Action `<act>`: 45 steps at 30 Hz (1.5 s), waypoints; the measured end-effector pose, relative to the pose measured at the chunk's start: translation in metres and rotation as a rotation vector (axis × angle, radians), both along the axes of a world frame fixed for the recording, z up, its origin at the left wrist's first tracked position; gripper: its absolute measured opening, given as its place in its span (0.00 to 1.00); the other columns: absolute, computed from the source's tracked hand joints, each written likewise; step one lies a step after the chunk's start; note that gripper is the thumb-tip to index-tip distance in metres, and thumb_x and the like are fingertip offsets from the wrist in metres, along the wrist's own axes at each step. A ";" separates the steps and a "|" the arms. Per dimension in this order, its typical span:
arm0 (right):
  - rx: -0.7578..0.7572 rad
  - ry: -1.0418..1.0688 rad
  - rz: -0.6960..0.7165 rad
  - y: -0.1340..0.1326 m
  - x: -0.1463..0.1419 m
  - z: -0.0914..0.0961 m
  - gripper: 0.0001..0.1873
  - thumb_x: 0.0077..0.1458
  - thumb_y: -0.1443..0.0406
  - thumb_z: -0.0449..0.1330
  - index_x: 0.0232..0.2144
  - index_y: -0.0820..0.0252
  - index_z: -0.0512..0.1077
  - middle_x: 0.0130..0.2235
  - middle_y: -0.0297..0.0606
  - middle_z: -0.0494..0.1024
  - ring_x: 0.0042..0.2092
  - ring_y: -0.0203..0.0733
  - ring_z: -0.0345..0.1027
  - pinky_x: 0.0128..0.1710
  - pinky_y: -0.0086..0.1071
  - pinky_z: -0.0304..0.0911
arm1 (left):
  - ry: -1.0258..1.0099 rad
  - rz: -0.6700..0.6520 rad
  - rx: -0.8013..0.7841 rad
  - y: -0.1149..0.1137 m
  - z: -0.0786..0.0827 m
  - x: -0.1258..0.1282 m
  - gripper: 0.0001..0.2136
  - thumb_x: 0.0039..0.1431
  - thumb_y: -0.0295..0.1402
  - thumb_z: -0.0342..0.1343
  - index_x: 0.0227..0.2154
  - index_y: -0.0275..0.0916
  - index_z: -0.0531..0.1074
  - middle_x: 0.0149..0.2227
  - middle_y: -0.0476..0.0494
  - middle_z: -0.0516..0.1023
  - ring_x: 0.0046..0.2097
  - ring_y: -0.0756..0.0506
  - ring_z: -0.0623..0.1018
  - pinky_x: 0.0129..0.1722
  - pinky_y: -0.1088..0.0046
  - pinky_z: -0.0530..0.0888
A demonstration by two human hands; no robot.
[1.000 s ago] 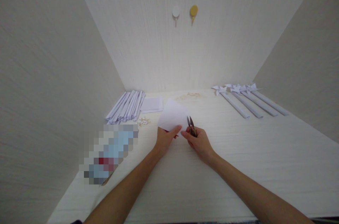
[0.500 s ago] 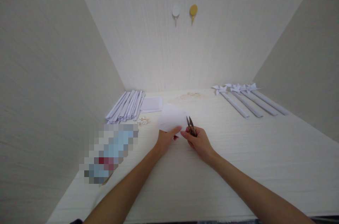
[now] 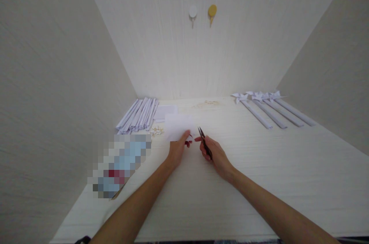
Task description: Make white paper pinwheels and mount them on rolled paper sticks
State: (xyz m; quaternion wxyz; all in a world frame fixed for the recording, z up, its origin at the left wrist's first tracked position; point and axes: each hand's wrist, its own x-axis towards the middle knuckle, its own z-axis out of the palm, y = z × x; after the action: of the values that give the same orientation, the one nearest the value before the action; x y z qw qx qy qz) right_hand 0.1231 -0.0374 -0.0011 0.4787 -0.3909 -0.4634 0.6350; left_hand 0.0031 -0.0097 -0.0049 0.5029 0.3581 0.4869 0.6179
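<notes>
My left hand (image 3: 177,150) pinches a white sheet of paper (image 3: 179,126) by its near edge and holds it just above the table (image 3: 259,167). My right hand (image 3: 215,153) is closed round small dark thread snips (image 3: 204,142), whose blades point up and left toward the paper's right corner. The two hands are a short gap apart. The blade tips sit just beside the paper, and I cannot tell if they touch it.
A bundle of folded white paper strips (image 3: 140,114) and a flat white sheet (image 3: 165,112) lie at the back left, with small pale bits (image 3: 157,131) beside them. Several paper pinwheels on sticks (image 3: 268,107) lie at the back right. A blurred box (image 3: 119,167) sits at the left. Two hooks (image 3: 202,12) hang on the wall.
The paper has tilted down and shifted left, away from the snips. My right hand has turned so the blades lean left, and a gap has opened between the hands.
</notes>
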 end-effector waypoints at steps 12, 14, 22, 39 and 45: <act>-0.032 -0.153 0.088 -0.004 -0.004 0.004 0.17 0.45 0.54 0.54 0.27 0.64 0.67 0.16 0.24 0.58 0.16 0.26 0.48 0.16 0.26 0.39 | -0.090 -0.041 0.025 -0.003 0.007 0.000 0.08 0.42 0.36 0.55 0.21 0.35 0.69 0.21 0.48 0.73 0.26 0.50 0.72 0.21 0.78 0.65; -0.033 -0.138 0.082 -0.004 -0.004 0.003 0.17 0.44 0.54 0.55 0.26 0.64 0.67 0.16 0.24 0.59 0.15 0.25 0.48 0.15 0.26 0.39 | -0.100 -0.058 0.026 -0.003 0.007 0.000 0.08 0.43 0.36 0.55 0.21 0.34 0.69 0.21 0.48 0.73 0.25 0.50 0.73 0.20 0.78 0.66; -0.076 -0.055 0.076 -0.003 -0.002 0.001 0.17 0.42 0.54 0.58 0.25 0.64 0.68 0.15 0.24 0.58 0.14 0.24 0.45 0.14 0.26 0.36 | -0.148 -0.084 0.023 -0.003 0.009 0.000 0.08 0.43 0.34 0.56 0.22 0.34 0.69 0.21 0.48 0.73 0.25 0.51 0.73 0.20 0.79 0.67; -0.090 -0.010 0.068 -0.002 -0.002 0.001 0.17 0.41 0.54 0.58 0.24 0.64 0.68 0.15 0.24 0.57 0.15 0.24 0.43 0.14 0.26 0.35 | -0.162 -0.085 0.006 -0.004 0.009 0.001 0.09 0.41 0.36 0.57 0.23 0.34 0.69 0.22 0.47 0.73 0.26 0.51 0.73 0.20 0.79 0.67; -0.081 -0.023 0.063 -0.003 -0.001 0.000 0.17 0.42 0.54 0.58 0.25 0.64 0.69 0.15 0.24 0.57 0.15 0.24 0.44 0.14 0.26 0.35 | -0.148 -0.070 -0.017 -0.003 0.009 0.001 0.10 0.40 0.36 0.57 0.22 0.33 0.69 0.23 0.45 0.74 0.26 0.50 0.74 0.20 0.78 0.67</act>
State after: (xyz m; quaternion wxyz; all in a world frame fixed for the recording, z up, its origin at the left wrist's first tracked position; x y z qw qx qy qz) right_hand 0.1216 -0.0404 -0.0016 0.4370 -0.4026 -0.4547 0.6635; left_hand 0.0041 -0.0131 0.0045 0.5620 0.3240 0.4405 0.6206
